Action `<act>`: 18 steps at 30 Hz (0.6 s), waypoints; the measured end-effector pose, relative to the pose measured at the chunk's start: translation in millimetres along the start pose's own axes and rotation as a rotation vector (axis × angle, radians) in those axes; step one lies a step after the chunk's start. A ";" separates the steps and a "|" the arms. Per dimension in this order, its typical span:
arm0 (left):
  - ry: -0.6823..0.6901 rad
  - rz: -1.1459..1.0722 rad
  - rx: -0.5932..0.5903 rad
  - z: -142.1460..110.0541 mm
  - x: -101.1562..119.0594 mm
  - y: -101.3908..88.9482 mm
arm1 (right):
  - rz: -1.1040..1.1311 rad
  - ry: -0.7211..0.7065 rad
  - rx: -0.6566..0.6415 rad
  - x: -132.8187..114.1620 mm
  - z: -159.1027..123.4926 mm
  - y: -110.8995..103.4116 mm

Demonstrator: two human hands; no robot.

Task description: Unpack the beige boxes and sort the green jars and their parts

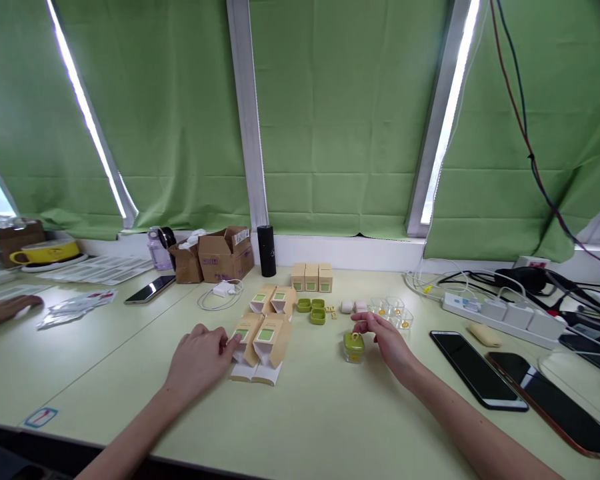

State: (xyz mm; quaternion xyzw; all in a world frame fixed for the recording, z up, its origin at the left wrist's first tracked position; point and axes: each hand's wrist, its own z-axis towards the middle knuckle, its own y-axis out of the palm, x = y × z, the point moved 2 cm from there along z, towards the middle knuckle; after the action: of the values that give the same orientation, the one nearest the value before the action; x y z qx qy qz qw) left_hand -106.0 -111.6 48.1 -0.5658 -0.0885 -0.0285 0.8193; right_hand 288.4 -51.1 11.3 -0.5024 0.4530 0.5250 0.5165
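Observation:
My left hand (pixel 200 357) is curled at the left edge of an open kraft paper box (pixel 246 328), its fingertips pressed on the side. Close beside that box lies another open kraft box (pixel 270 337) with a green label, and two more kraft boxes (pixel 273 300) lie behind. Around the yellow ring on top of a small clear jar with a green lid (pixel 353 348), the fingers of my right hand (pixel 387 340) are closed. The jar stands upright on the table. Green lids (pixel 317 315), small yellow rings (pixel 333 311), pinkish-white rolls (pixel 353 306) and clear cups (pixel 394 310) lie beyond.
Closed kraft boxes (pixel 311 277) and a black cylinder (pixel 267 251) stand at the back. Phones (pixel 477 370) and a power strip (pixel 503 319) with cables lie right. Cardboard boxes (pixel 225 257), another phone (pixel 151 289) and another person's hand (pixel 10 310) are left.

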 end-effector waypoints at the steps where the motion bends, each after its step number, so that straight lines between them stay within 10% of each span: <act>1: -0.003 0.006 0.008 1.0 -0.4 -3.2 | 0.005 -0.004 -0.002 1.0 0.7 -0.3; 9: 0.207 -0.165 0.246 4.0 48.8 -34.6 | 0.023 -0.037 0.025 1.1 4.7 -5.7; 18: 0.606 -0.462 -0.154 -3.3 185.7 -0.5 | 0.130 -0.007 0.061 2.3 6.1 -11.1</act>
State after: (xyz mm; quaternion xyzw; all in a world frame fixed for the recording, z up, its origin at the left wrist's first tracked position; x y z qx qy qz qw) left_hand 76.9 -104.9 80.4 -0.5568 0.0348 -0.3847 0.7354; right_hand 299.3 -44.2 10.0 -0.4544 0.4986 0.5451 0.4978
